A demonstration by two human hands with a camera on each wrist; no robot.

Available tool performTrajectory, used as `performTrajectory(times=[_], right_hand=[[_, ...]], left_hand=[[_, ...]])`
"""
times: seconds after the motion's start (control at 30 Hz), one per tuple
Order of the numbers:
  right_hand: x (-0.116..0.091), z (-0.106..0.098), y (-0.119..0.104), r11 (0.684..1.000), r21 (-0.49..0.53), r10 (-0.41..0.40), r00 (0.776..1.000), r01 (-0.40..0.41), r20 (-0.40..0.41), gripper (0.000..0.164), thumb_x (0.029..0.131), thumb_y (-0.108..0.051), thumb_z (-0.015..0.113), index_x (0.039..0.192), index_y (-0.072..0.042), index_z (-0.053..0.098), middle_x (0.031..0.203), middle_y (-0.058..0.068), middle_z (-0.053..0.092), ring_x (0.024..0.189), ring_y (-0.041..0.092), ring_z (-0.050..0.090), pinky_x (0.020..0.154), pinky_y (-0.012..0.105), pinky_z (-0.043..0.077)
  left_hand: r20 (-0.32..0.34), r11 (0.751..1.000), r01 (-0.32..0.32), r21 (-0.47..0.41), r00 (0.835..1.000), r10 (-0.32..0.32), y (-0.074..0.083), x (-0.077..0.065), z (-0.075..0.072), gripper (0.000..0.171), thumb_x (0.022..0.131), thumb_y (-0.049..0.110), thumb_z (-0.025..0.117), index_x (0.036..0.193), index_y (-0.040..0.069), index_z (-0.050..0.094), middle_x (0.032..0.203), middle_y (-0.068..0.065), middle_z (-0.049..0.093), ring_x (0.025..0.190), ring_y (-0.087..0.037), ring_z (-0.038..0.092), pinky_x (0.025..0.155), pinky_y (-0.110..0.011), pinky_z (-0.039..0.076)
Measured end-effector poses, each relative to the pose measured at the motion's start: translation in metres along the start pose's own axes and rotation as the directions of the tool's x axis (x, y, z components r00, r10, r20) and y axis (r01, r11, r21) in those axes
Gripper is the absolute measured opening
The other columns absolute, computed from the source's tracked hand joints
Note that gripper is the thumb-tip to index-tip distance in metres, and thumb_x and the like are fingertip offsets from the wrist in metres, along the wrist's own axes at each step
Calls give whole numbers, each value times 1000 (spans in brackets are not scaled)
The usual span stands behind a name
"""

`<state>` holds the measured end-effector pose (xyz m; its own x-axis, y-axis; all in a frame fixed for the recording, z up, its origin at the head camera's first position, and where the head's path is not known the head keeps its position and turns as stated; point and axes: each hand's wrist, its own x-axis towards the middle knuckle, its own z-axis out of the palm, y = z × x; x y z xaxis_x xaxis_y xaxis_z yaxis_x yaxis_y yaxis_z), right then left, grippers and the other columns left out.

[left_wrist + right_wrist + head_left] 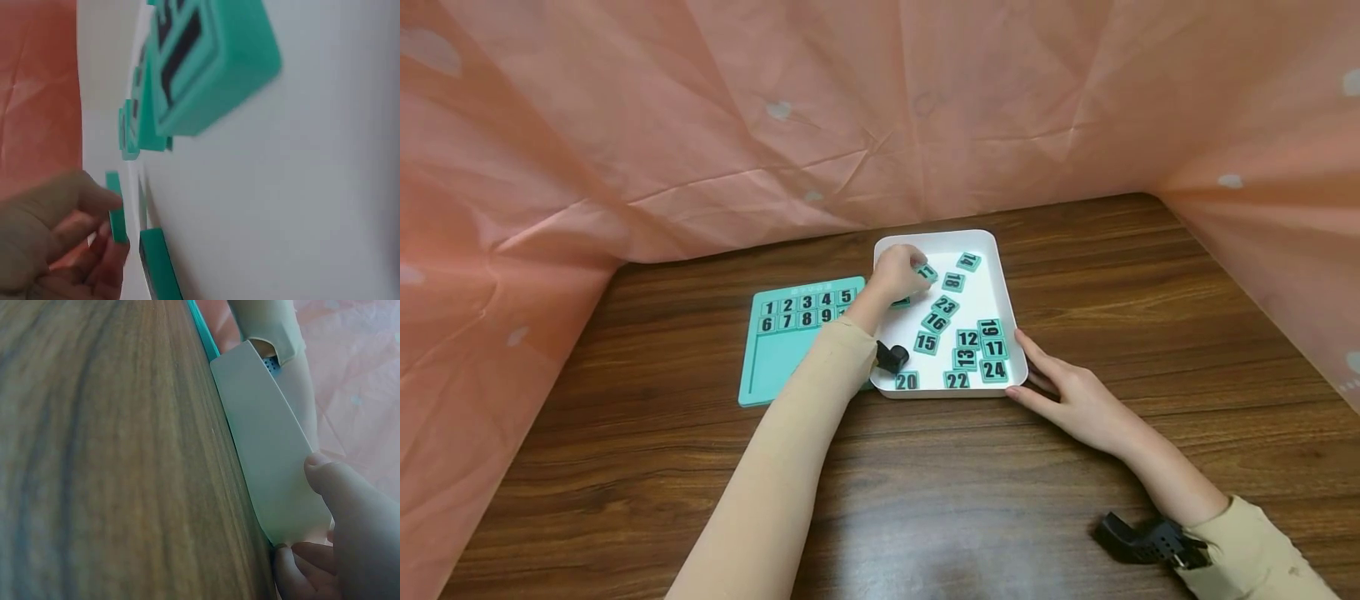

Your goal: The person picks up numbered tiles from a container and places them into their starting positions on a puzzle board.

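Observation:
My left hand point(897, 271) is over the far left part of a white tray point(904, 332), pinching a teal number tile point(927, 272) between thumb and fingers. In the left wrist view that tile point(116, 209) is seen edge-on, held just above the tray floor. Another tile point(901, 302) lies partly hidden beside the hand. My right hand point(1078, 404) grips the tray's near right corner, with the thumb on the near wall point(269, 437) and the fingers around the side. Left of the tray lies a teal board point(778, 367), partly covered by my left forearm.
Several loose tiles lie in the tray, including 14 point(968, 262), 23 point(945, 307), 15 point(927, 342), 20 point(907, 381) and 24 point(994, 371). Rows of numbered tiles starting at 1 point(769, 308) sit along the board's top. A pink curtain point(850, 108) hangs behind the wooden table point(925, 483).

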<state>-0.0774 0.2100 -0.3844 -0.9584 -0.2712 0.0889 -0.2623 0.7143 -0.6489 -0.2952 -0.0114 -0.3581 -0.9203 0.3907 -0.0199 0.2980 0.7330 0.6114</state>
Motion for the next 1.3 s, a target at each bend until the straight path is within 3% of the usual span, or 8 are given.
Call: performTrajectory(times=[0.1, 0.3, 0.43, 0.6, 0.77, 0.97, 1.3], right_hand=[[0, 0, 1, 1000, -1, -3, 1000, 3, 0, 77, 94, -38, 60, 154, -16, 17, 147, 24, 32, 118, 25, 54, 98, 47, 38], [2, -1, 2, 1000, -15, -9, 1000, 9, -7, 77, 93, -38, 61, 154, -16, 18, 148, 22, 32, 117, 25, 55, 98, 48, 38], [2, -2, 2, 1000, -10, -7, 1000, 7, 4, 77, 94, -38, 60, 154, -17, 16, 148, 22, 31, 119, 26, 54, 99, 50, 37], [3, -3, 2, 1000, -2, -5, 1000, 5, 9, 79, 93, -39, 61, 154, -19, 15, 149, 21, 30, 119, 27, 53, 99, 53, 36], [4, -2, 3, 999, 27, -25, 1000, 25, -5, 74, 94, -35, 61, 154, -19, 19, 147, 22, 34, 117, 26, 55, 95, 47, 41], [4, -3, 6, 997, 34, -60, 996, 63, -66, 54, 94, -28, 62, 142, -12, 43, 131, 23, 53, 111, 29, 59, 86, 43, 49], [3, -8, 8, 998, 51, -32, 998, 35, -55, 49, 94, -30, 62, 137, -12, 47, 129, 25, 53, 112, 32, 58, 87, 44, 48]], left_hand=[[11, 992, -66, -111, 998, 68, 1, -3, -2, 40, 80, 11, 76, 118, 4, 65, 113, -6, 63, 103, -17, 54, 89, -25, 44], [-17, 961, -203, -187, 979, 204, 12, -14, -21, 41, 79, 5, 74, 118, 6, 65, 115, -4, 62, 106, -16, 55, 90, -21, 42], [-39, 945, -232, -229, 973, 229, 14, -28, -39, 39, 81, 5, 72, 119, 8, 65, 117, -3, 61, 107, -15, 54, 90, -21, 43], [-86, 937, -256, -239, 966, 242, 5, -52, -62, 38, 81, 4, 72, 119, 8, 66, 115, -3, 59, 104, -16, 55, 92, -29, 45], [-89, 950, -244, -196, 969, 231, -19, -85, -88, 38, 82, 5, 71, 120, 9, 65, 118, -3, 58, 108, -18, 55, 92, -28, 45], [-85, 957, -246, -152, 968, 235, -60, -120, -117, 39, 83, 3, 72, 120, 7, 64, 120, -4, 59, 112, -22, 54, 96, -38, 44], [-54, 990, -127, -66, 991, 124, -117, -152, -128, 39, 82, -4, 69, 120, 0, 63, 120, -13, 59, 111, -31, 53, 95, -48, 43]])
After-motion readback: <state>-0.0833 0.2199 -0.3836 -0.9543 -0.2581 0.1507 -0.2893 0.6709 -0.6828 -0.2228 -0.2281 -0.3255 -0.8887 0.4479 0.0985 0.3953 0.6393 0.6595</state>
